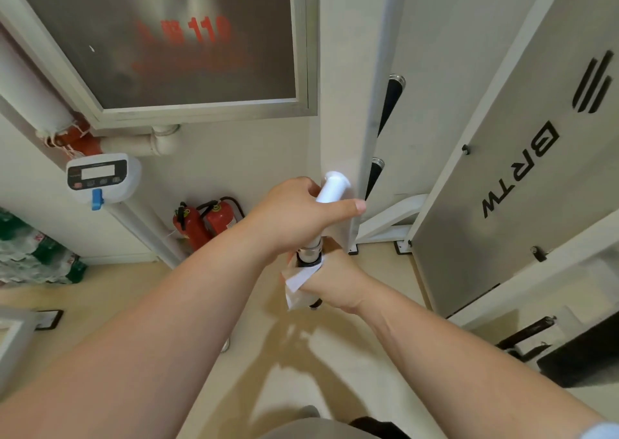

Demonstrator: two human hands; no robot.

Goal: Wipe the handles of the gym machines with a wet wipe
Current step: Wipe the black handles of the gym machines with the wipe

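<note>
Background clutter by the wall

I see 2 red fire extinguishers [204,222] standing on the floor against the wall, a white digital unit [102,178] mounted on a pipe above them, and stacked bottled water packs [33,254] at far left.

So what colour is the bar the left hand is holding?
White, the bar in the left hand; the head view shows it.

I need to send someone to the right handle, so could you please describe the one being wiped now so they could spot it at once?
Start at the tall white machine panel marked BRTW on the right, then look left to the white upright post. In front of it the left hand grips a white bar whose black handle the right hand wraps in a white wet wipe. The other black handles behind the post stand bare.
</note>
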